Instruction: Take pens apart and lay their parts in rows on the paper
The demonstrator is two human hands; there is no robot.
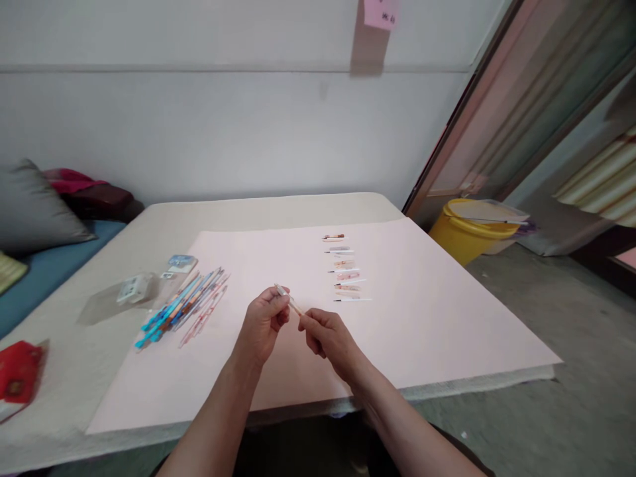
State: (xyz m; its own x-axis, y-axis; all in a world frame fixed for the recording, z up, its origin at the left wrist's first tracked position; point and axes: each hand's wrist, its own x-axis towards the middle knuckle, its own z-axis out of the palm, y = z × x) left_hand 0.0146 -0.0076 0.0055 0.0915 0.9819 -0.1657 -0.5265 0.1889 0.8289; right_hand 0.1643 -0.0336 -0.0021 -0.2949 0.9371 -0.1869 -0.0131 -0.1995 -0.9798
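Note:
Between my two hands is a slim, pale pen (295, 305), tilted with its upper end to the left. My left hand (267, 316) pinches the white upper end. Thumb and fingers of my right hand (325, 331) close on its lower, peach-coloured end. To the left lies a pile of pens (186, 305), some bright blue, others brown, clear or pinkish. Right of my hands, several groups of pen parts (346, 276) form a column, with thin white refills (352, 300) beside short clear, orange or brown barrel pieces.
Pink paper (427, 318) covers much of the table. At left are a clear bag with a white block (134, 289), a small blue-and-white packet (181, 263) and a red package (20, 371). A yellow bucket (460, 232) stands on the floor beyond the right edge.

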